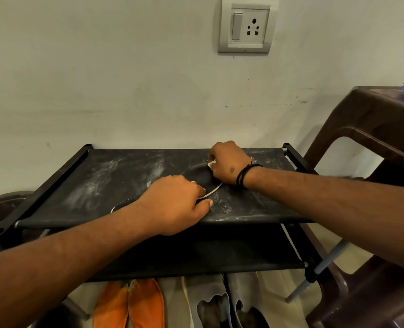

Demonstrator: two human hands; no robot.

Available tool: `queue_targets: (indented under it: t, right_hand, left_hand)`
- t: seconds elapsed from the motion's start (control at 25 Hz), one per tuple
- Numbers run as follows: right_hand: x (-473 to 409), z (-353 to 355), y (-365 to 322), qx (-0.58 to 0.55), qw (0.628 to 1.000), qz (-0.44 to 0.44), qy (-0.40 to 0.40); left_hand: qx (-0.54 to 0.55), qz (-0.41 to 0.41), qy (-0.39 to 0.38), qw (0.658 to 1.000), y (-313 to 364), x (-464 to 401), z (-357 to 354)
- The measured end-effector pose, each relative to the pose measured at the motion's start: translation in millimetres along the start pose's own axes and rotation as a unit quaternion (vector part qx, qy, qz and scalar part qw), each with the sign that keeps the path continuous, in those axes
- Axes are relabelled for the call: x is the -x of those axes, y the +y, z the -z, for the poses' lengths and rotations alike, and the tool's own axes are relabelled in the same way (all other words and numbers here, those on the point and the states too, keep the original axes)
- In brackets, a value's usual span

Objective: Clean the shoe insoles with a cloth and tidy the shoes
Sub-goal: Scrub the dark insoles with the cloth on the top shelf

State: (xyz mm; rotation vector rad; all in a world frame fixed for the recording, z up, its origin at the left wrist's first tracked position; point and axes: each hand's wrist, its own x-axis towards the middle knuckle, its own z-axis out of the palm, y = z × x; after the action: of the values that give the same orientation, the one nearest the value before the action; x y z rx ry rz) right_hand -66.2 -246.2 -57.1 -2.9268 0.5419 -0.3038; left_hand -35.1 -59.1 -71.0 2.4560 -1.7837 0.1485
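The left hand point(179, 200) pins the near end of the dark insole point(197, 177) on the shoe rack point(101, 185) top shelf, thumb and fingers curled at its pale edge, so the right hand point(229, 162), clutching a cloth point(211, 165) at the insole's far end, should wipe back towards that anchor

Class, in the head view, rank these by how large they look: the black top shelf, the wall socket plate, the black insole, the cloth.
1. top shelf
2. wall socket plate
3. insole, partly hidden by hands, so unsure against the plate
4. cloth, mostly hidden
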Motion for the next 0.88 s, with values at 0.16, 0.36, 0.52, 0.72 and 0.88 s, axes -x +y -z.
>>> queue_targets:
  t: [0.16, 0.36, 0.52, 0.72, 0.88]
  right_hand:
    - [17.3, -4.2, -20.5, -0.117, 0.989, 0.074, -0.06]
    - [3.1, 26.6, 2.8, -0.092, 0.984, 0.049, -0.147]
    - [-9.6, 12.8, 3.6, -0.001, 1.0, -0.01, -0.029]
    - [0.1, -8.9, -39.8, -0.111, 0.993, 0.043, -0.024]
    - [-1.5, -1.0, -36.3, -0.091, 0.99, 0.08, -0.069]
  left_hand:
    - [-0.01, 0.008, 0.0, 1.0, 3.7, 3.9, 6.3]
    - [-0.01, 0.004, -0.004, 1.0, 2.9, 3.8, 2.7]
    - [-0.012, 0.006, -0.01, 1.0, 5.0, 1.8, 6.9]
    - [-0.016, 0.035, -0.02, 0.999, 10.3, 5.0, 15.2]
    - [-0.018, 0.046, -0.025, 0.998, 8.1, 7.3, 18.4]
